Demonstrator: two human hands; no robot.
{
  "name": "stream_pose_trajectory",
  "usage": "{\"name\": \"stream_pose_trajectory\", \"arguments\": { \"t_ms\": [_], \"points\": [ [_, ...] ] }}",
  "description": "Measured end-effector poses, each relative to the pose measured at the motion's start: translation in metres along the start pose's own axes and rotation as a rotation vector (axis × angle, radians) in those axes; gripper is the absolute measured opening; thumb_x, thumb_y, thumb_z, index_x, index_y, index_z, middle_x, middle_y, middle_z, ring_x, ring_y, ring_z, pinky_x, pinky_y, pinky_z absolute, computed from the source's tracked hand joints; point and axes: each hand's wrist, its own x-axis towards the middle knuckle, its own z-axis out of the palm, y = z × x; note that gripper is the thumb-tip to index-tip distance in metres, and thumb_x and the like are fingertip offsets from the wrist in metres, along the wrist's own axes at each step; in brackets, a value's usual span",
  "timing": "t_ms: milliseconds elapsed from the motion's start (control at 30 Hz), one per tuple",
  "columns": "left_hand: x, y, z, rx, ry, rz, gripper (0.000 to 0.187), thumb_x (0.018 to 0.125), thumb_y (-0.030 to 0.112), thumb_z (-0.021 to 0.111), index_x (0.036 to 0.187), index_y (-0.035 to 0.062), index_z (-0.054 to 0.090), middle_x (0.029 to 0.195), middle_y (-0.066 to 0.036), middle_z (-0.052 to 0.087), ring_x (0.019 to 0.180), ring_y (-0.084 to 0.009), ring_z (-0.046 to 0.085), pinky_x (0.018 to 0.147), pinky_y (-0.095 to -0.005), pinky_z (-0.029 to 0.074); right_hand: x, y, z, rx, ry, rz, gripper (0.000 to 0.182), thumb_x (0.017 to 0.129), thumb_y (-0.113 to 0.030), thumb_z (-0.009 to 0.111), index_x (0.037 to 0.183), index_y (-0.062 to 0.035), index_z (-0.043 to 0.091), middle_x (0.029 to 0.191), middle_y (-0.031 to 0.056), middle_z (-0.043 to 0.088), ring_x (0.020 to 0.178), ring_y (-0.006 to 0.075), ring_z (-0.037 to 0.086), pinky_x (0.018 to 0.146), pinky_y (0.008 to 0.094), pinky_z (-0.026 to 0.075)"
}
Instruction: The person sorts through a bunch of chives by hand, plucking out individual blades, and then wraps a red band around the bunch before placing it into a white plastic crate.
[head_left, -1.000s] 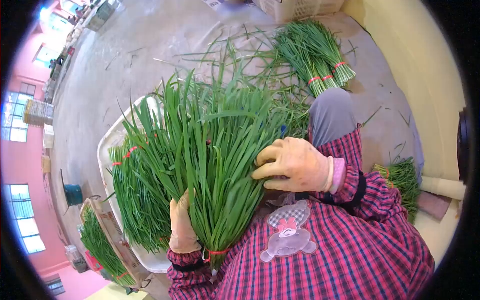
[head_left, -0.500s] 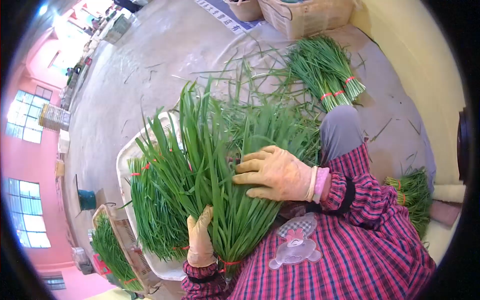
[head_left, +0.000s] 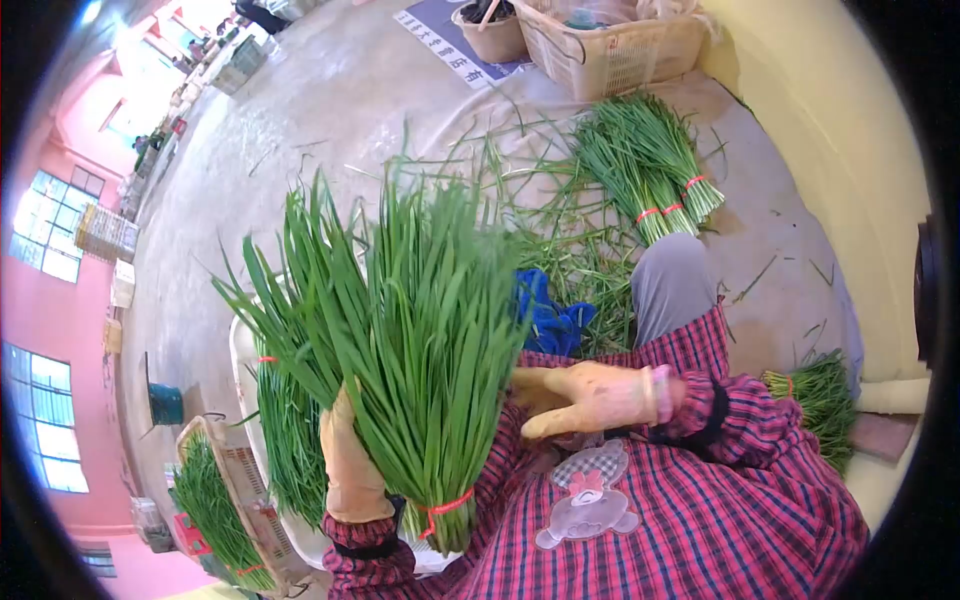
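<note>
Long, flat-leaved green bunch (head_left: pixel 420 350) sits just off centre toward 8 o'clock, tips at 12. Probably light, limp-leaved, easily bruised; hold near the thin red band (head_left: pixel 447 503) at its 6 o'clock end. Your left yellow-gloved hand (head_left: pixel 350 460) grips its 7 o'clock side, fingers partly hidden. Your right yellow-gloved hand (head_left: pixel 590 395), at 3 o'clock, has fingers spread; contact unclear. Versus half a second earlier: right hand off the leaf faces, crumpled blue cloth (head_left: pixel 553 318) exposed.

Right hand (head_left: pixel 592 395) drawn back from the front of the garlic chive bundle (head_left: pixel 425 340) to just beside its right edge, bundle shifted over more of the white tray (head_left: pixel 243 375), blue cloth (head_left: pixel 550 315) uncovered right of the bundle, more stalk ends (head_left: pixel 452 527) showing at its base
</note>
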Motion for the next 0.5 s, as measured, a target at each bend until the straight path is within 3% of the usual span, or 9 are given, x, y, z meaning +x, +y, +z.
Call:
{"name": "stream_pose_trajectory", "arguments": {
  "t_ms": [33,100,133,167,200,300,367,433,500],
  "points": [
    [0.002,0.006,0.014,0.0,-0.004,0.008,0.037,0.095,0.023,0.057,0.122,-0.0029,0.06,0.109,-0.01,0.067,0.09,-0.0208,0.067,0.08,-0.0323,0.054,0.012,-0.003,0.011,0.082,0.016,-0.107,0.087,0.089,-0.05,0.065,0.15,-0.001,0.026,0.132,0.0203,0.058,0.122,0.0306,0.056,0.104,0.0358,0.043],
    [0.0,0.017,0.04,0.078,-0.109,0.159,0.042,0.096,0.023,0.058,0.128,-0.0028,0.055,0.115,-0.009,0.065,0.1,-0.0184,0.064,0.089,-0.0314,0.05,0.045,0.002,0.025,0.16,0.006,-0.134,0.09,0.089,-0.044,0.068,0.152,-0.0022,0.02,0.138,0.0174,0.053,0.123,0.0296,0.055,0.105,0.0377,0.043],
    [0.011,0.007,0.034,0.22,-0.204,0.166,0.055,0.094,0.026,0.061,0.138,-0.0022,0.045,0.131,-0.012,0.057,0.119,-0.0193,0.055,0.101,-0.0315,0.042,0.058,-0.006,0.029,0.365,0.155,-0.212,0.084,0.089,-0.039,0.07,0.15,-0.0025,0.025,0.135,0.0157,0.055,0.12,0.0278,0.056,0.103,0.0374,0.044],
    [-0.002,0.018,0.06,0.239,-0.387,0.317,0.07,0.091,0.029,0.065,0.147,-0.0015,0.034,0.142,-0.014,0.047,0.13,-0.022,0.045,0.106,-0.0325,0.037,0.065,-0.007,0.028,0.572,0.304,-0.29,0.079,0.089,-0.034,0.072,0.148,-0.0028,0.03,0.133,0.014,0.056,0.118,0.0259,0.057,0.102,0.0371,0.045],
    [-0.003,0.019,0.065,0.241,-0.383,0.367,0.075,0.09,0.029,0.066,0.148,-0.0016,0.032,0.144,-0.014,0.044,0.133,-0.0232,0.042,0.108,-0.0333,0.035,0.075,0.0,0.021,0.819,0.341,-0.241,0.066,0.088,-0.024,0.073,0.141,-0.0035,0.041,0.125,0.0105,0.061,0.108,0.0218,0.06,0.096,0.0361,0.049],
    [-0.01,0.024,0.068,0.356,-0.234,0.511,0.074,0.091,0.029,0.065,0.149,-0.0023,0.031,0.144,-0.014,0.045,0.132,-0.0247,0.044,0.109,-0.0354,0.035,0.07,0.011,-0.002,1.151,0.428,-0.276,0.043,0.092,-0.023,0.066,0.128,-0.0034,0.055,0.113,0.0081,0.067,0.096,0.0199,0.066,0.085,0.0356,0.055],
    [0.001,0.014,0.052,0.412,-0.246,0.454,0.068,0.093,0.029,0.063,0.146,-0.0027,0.036,0.139,-0.013,0.05,0.127,-0.0223,0.049,0.105,-0.036,0.039,0.06,0.016,-0.018,1.21,0.327,-0.242,0.034,0.096,-0.03,0.058,0.118,-0.0038,0.063,0.102,0.0052,0.071,0.088,0.0164,0.069,0.08,0.0318,0.056],
    [0.013,0.0,0.045,0.525,-0.458,0.047,0.062,0.095,0.031,0.061,0.143,-0.0019,0.041,0.134,-0.011,0.055,0.12,-0.0196,0.055,0.1,-0.0365,0.045,0.055,0.014,-0.026,1.316,0.107,-0.276,0.036,0.097,-0.031,0.056,0.118,-0.0028,0.063,0.104,0.0055,0.071,0.088,0.0164,0.069,0.081,0.0314,0.056],
    [0.035,-0.038,0.051,0.169,-0.573,-0.086,0.059,0.096,0.034,0.058,0.141,-0.0009,0.044,0.131,-0.011,0.057,0.117,-0.0193,0.057,0.097,-0.0364,0.047,0.058,0.009,-0.028,1.264,0.139,-0.21,0.037,0.097,-0.032,0.056,0.118,-0.0026,0.063,0.103,0.0051,0.071,0.089,0.0164,0.068,0.082,0.0316,0.056]
  ]
}}
